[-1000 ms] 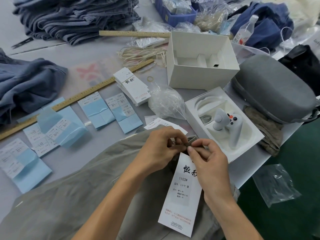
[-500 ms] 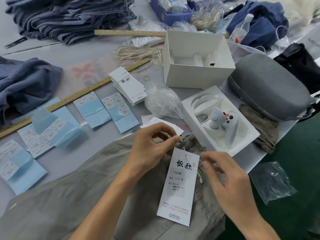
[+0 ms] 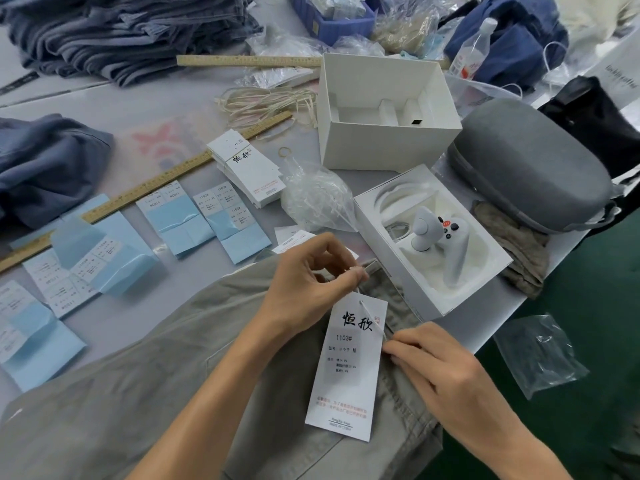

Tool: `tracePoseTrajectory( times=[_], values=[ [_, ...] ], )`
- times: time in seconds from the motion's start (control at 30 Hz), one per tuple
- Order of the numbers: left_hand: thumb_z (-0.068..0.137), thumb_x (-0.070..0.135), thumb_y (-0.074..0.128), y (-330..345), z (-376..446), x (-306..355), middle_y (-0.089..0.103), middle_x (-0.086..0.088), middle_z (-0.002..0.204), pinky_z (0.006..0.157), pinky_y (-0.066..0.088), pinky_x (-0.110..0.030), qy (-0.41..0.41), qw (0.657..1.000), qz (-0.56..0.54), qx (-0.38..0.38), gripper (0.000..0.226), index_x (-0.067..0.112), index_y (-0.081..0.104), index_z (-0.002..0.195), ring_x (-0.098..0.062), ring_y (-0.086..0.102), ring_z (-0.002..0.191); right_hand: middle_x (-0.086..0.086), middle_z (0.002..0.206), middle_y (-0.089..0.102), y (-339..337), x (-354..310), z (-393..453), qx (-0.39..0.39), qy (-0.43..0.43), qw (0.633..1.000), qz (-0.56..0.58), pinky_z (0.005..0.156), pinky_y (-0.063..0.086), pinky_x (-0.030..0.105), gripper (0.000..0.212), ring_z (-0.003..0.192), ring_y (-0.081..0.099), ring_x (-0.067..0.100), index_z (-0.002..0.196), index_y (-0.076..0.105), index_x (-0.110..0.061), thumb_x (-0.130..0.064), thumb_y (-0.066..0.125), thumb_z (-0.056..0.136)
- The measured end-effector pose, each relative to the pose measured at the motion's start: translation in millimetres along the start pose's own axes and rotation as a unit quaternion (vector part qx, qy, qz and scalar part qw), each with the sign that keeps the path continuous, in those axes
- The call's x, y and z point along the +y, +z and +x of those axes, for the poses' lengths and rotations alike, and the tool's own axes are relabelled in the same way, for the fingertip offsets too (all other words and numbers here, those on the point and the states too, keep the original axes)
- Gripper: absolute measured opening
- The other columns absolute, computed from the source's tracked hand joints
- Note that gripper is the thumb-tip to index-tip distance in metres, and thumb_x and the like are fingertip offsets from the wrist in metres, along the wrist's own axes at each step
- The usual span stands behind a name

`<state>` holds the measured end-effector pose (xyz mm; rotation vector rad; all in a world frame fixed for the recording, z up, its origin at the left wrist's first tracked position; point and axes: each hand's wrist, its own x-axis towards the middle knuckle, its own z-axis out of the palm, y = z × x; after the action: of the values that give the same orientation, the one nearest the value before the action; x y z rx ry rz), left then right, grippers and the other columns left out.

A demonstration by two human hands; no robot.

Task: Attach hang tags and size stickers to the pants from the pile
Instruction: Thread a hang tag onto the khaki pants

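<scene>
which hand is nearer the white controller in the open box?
Left. The left hand pinches at the waistband just left of the box holding the controller; the right hand sits lower, below the box, pulling the tag string.

A pale grey bench (image 3: pixel 114 109) carries khaki pants (image 3: pixel 145 386), blue sticker sheets (image 3: pixel 180 223), a stack of hang tags (image 3: pixel 249 174), two wooden rulers (image 3: pixel 145 188), white boxes (image 3: pixel 384 147), a grey case (image 3: pixel 530 168) and folded denim (image 3: pixel 121 29).

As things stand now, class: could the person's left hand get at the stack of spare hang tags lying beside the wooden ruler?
Probably yes. The left hand pinches the string at the khaki pants, so it must let go first. The stack of spare hang tags lies up and left, with only bare table and blue sticker sheets between.
</scene>
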<state>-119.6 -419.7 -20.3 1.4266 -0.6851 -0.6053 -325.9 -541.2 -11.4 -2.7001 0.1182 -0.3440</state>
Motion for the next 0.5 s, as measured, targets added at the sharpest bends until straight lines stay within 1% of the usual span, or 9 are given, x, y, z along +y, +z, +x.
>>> tracePoseTrajectory(
  times=[0.03, 0.1, 0.13, 0.2, 0.27, 0.3, 0.33, 0.4, 0.5],
  values=[
    [0.085, 0.004, 0.08, 0, 0, 0, 0.075, -0.005, 0.079, 0.055, 0.048, -0.04, 0.006, 1.0, 0.004, -0.001, 0.014, 0.008, 0.066, 0.083, -0.024, 0.071, 0.07, 0.0, 0.105, 0.069, -1, -1, 2, 0.013, 0.008, 1.0, 0.015, 0.082, 0.055, 0.026, 0.018, 0.097, 0.065, 0.014, 0.109, 0.076, -0.004, -0.01, 0.066, 0.096],
    [0.085, 0.005, 0.08, 0, -1, -2, 0.075, -0.002, 0.08, 0.055, 0.048, -0.04, 0.018, 1.0, 0.019, -0.007, 0.012, 0.011, 0.07, 0.085, -0.026, 0.07, 0.073, 0.0, 0.102, 0.069, -2, -3, 6, 0.055, 0.039, 0.996, 0.065, 0.081, 0.055, 0.025, 0.019, 0.096, 0.065, 0.01, 0.106, 0.076, -0.004, -0.014, 0.064, 0.095],
    [0.085, 0.006, 0.081, -1, -2, -3, 0.074, -0.001, 0.081, 0.055, 0.048, -0.037, 0.023, 0.999, 0.029, -0.01, 0.011, 0.013, 0.072, 0.085, -0.025, 0.068, 0.073, -0.001, 0.101, 0.068, -3, -5, 8, 0.077, 0.058, 0.991, 0.093, 0.081, 0.055, 0.024, 0.017, 0.096, 0.065, 0.008, 0.103, 0.076, -0.004, -0.013, 0.065, 0.094],
    [0.085, 0.009, 0.082, -1, -4, -5, 0.073, 0.004, 0.082, 0.055, 0.045, -0.023, 0.035, 0.998, 0.051, -0.016, 0.009, 0.016, 0.075, 0.086, -0.016, 0.066, 0.071, -0.002, 0.101, 0.068, -4, -8, 15, 0.109, 0.1, 0.977, 0.153, 0.081, 0.056, 0.022, 0.014, 0.096, 0.067, 0.01, 0.101, 0.074, -0.007, -0.016, 0.063, 0.098],
    [0.086, 0.01, 0.081, -1, -5, -8, 0.072, 0.013, 0.081, 0.059, 0.042, -0.013, 0.053, 0.995, 0.085, -0.024, 0.009, 0.017, 0.077, 0.088, -0.005, 0.063, 0.07, -0.006, 0.102, 0.071, -7, -14, 22, 0.125, 0.159, 0.947, 0.249, 0.082, 0.056, 0.023, 0.015, 0.093, 0.069, 0.014, 0.103, 0.071, -0.015, -0.019, 0.057, 0.102],
    [0.086, 0.009, 0.079, 0, -6, -10, 0.071, 0.016, 0.08, 0.061, 0.041, -0.011, 0.063, 0.992, 0.102, -0.028, 0.009, 0.017, 0.077, 0.089, -0.004, 0.063, 0.07, -0.005, 0.1, 0.073, -8, -17, 25, 0.13, 0.184, 0.929, 0.294, 0.081, 0.056, 0.021, 0.015, 0.089, 0.07, 0.015, 0.103, 0.071, -0.019, -0.021, 0.057, 0.1],
    [0.087, 0.009, 0.078, 0, -7, -11, 0.07, 0.018, 0.08, 0.062, 0.041, -0.01, 0.071, 0.99, 0.114, -0.03, 0.009, 0.018, 0.077, 0.09, -0.004, 0.063, 0.07, -0.004, 0.098, 0.074, -8, -21, 29, 0.133, 0.198, 0.915, 0.325, 0.079, 0.055, 0.019, 0.014, 0.086, 0.07, 0.015, 0.101, 0.072, -0.023, -0.022, 0.058, 0.098],
    [0.088, 0.01, 0.077, 1, -9, -12, 0.069, 0.019, 0.079, 0.062, 0.04, -0.01, 0.076, 0.989, 0.122, -0.035, 0.009, 0.019, 0.076, 0.09, -0.004, 0.062, 0.068, -0.001, 0.093, 0.075, -6, -26, 37, 0.135, 0.218, 0.9, 0.353, 0.079, 0.054, 0.018, 0.015, 0.085, 0.07, 0.016, 0.098, 0.073, -0.03, -0.022, 0.061, 0.095],
    [0.091, 0.014, 0.074, 1, -11, -13, 0.068, 0.017, 0.078, 0.062, 0.04, -0.011, 0.068, 0.991, 0.108, -0.038, 0.006, 0.02, 0.074, 0.093, -0.004, 0.06, 0.067, -0.001, 0.098, 0.073, 0, -28, 48, 0.135, 0.226, 0.892, 0.367, 0.082, 0.054, 0.022, 0.019, 0.095, 0.07, 0.017, 0.1, 0.077, -0.03, -0.017, 0.065, 0.094]
  ],
)
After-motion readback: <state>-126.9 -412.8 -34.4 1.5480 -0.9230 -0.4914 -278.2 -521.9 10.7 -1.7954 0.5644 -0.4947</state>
